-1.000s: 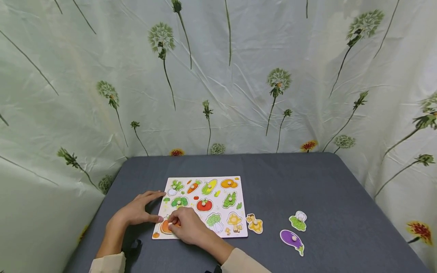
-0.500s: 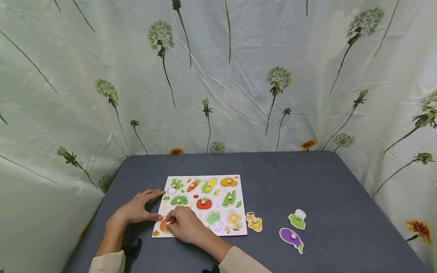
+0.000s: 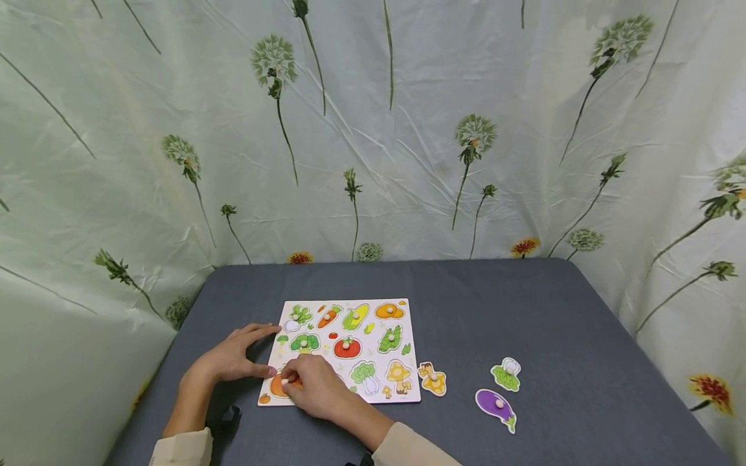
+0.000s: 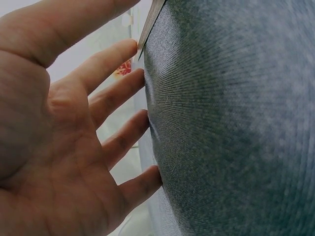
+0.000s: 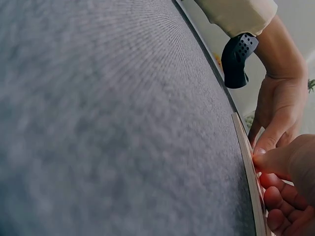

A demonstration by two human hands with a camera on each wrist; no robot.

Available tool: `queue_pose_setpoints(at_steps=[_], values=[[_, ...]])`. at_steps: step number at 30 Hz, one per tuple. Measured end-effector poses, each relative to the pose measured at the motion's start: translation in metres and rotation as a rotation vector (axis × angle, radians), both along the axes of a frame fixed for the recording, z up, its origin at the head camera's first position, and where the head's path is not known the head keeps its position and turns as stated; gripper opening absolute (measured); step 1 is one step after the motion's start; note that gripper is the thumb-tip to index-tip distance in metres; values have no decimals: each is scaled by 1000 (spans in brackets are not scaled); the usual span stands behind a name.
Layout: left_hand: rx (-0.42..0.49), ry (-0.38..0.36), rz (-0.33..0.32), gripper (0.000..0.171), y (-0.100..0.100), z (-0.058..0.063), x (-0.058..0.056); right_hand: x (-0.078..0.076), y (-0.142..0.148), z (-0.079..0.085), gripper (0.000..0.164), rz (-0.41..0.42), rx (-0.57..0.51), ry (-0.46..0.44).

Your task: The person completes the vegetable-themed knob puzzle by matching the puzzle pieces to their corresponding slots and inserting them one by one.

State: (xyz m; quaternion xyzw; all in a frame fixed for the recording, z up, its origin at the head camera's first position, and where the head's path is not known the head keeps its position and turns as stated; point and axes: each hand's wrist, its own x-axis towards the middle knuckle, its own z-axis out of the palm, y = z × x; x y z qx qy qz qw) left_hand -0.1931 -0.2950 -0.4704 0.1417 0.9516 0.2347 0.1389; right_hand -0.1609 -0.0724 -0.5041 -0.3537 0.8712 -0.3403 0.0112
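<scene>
A white wooden peg puzzle board [image 3: 373, 355] lies on the table, filled with vegetable pictures. At its lower left, my right hand [image 3: 319, 387] pinches the peg of the orange pumpkin piece [image 3: 278, 386], covering part of it. My left hand [image 3: 233, 357] rests spread at the board's left edge, its thumb near the pumpkin. In the left wrist view the left fingers [image 4: 118, 93] are extended, tips at the cloth and board edge. The right thumb [image 5: 275, 161] shows close over the board's edge in the right wrist view.
Right of the board lie a yellow mushroom piece [image 3: 432, 380], a purple eggplant piece [image 3: 494, 404] and a green and white cabbage piece [image 3: 506, 375]. Grey cloth covers the table [image 3: 466, 310]. A dandelion-print curtain [image 3: 408, 162] hangs behind.
Both hands stay in nearly the same place, the right still pinching the pumpkin's peg. The whole view shifts only slightly.
</scene>
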Motion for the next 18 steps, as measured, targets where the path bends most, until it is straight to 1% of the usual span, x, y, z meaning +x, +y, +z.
queue_pose_setpoints(at_steps=[5, 10, 15, 18], values=[[-4, -6, 5, 89, -1, -1, 0, 0, 8, 1, 14, 35, -49, 10], [4, -7, 3, 89, 0, -1, 0, -2, 22, 3, 15, 35, -78, -10], [0, -5, -1, 89, -1, -1, 0, -4, 41, 9, 14, 6, -71, -3], [-4, -12, 3, 90, -1, -2, 0, -5, 52, 11, 12, -28, -76, 5]])
